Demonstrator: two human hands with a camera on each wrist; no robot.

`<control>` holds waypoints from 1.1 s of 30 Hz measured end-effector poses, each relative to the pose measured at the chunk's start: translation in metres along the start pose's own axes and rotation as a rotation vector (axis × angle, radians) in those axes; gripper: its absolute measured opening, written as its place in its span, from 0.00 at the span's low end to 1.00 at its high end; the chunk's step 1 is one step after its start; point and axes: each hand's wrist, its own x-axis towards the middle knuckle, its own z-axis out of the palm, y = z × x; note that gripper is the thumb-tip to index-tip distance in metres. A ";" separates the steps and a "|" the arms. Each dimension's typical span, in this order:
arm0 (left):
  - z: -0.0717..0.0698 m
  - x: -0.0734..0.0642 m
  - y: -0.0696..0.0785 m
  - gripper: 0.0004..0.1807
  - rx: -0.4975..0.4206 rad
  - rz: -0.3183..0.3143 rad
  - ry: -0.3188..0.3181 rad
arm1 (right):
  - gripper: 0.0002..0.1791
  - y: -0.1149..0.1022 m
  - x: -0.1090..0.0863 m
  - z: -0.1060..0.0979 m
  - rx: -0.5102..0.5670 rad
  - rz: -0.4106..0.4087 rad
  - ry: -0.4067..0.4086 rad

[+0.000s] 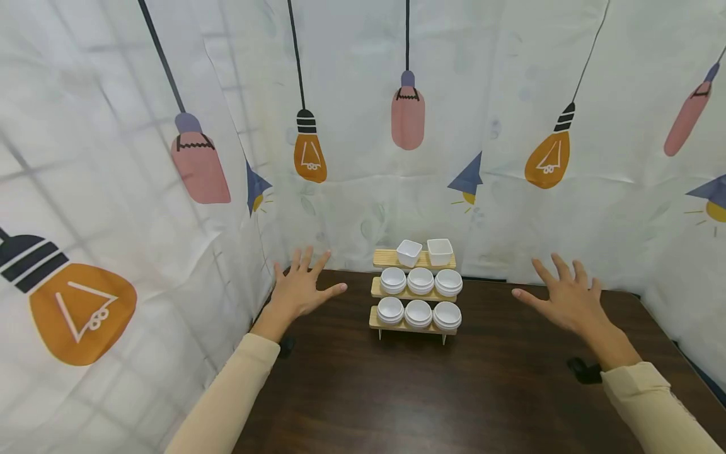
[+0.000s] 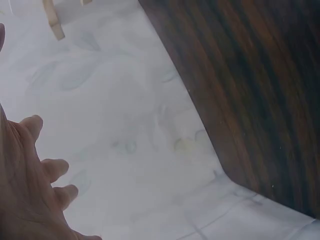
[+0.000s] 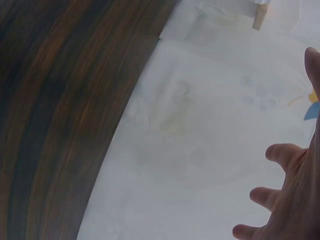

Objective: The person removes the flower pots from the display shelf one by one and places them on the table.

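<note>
Spread fingers and an outstretched thumb mark my left hand (image 1: 297, 289), which is raised over the left side of the dark table and holds nothing. On the opposite side my right hand (image 1: 570, 299) is likewise lifted, fingers apart and holding nothing. Between them, towards the back, stands a stepped wooden rack (image 1: 414, 326). Its two lower tiers carry several round white bowls (image 1: 420, 280). On the top tier sit two square white bowls, the left one (image 1: 409, 253) turned at an angle and the right one (image 1: 440, 251) straighter. Neither hand touches the rack.
A dark wood-grain table (image 1: 420, 397) spreads below both hands. White curtains (image 1: 351, 208) printed with hanging lamps enclose its back and sides. Dark bands with small black devices (image 1: 584, 371) are on the wrists.
</note>
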 end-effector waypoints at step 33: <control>0.080 -0.023 0.039 0.49 -0.166 0.059 0.005 | 0.50 -0.040 -0.018 0.039 0.225 -0.053 0.012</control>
